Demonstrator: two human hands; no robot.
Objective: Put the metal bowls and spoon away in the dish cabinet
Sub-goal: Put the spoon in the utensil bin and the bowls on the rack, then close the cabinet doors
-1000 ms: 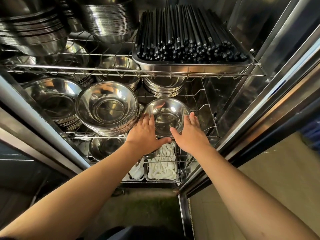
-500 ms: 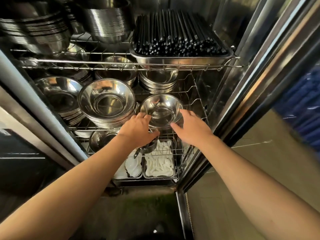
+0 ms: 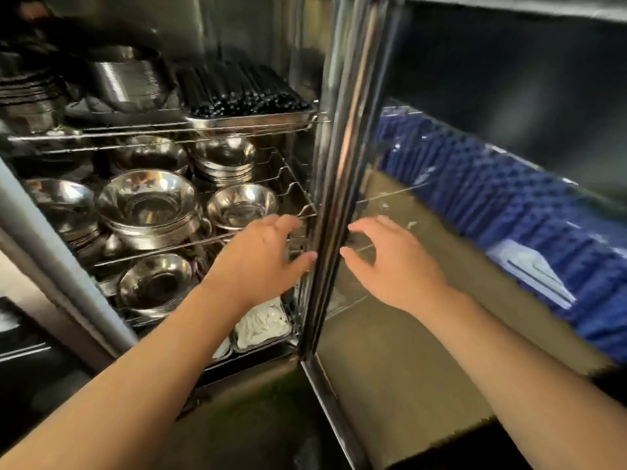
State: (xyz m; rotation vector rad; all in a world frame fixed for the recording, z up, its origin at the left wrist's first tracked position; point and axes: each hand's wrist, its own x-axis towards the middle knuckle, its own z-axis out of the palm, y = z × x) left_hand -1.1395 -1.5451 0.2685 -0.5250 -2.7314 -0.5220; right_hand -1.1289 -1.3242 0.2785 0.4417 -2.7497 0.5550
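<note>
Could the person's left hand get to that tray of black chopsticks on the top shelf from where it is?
Probably yes. The left hand is empty at the cabinet's open front, and the chopstick tray sits at the shelf's front edge with nothing before it.

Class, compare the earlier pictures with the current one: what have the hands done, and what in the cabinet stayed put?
Both hands let go of the small bowl and drew back. The left hand is open before the shelf; the right hand is open by the glass door. The view swung right. Bowl stacks and the chopstick tray stayed put.
</note>
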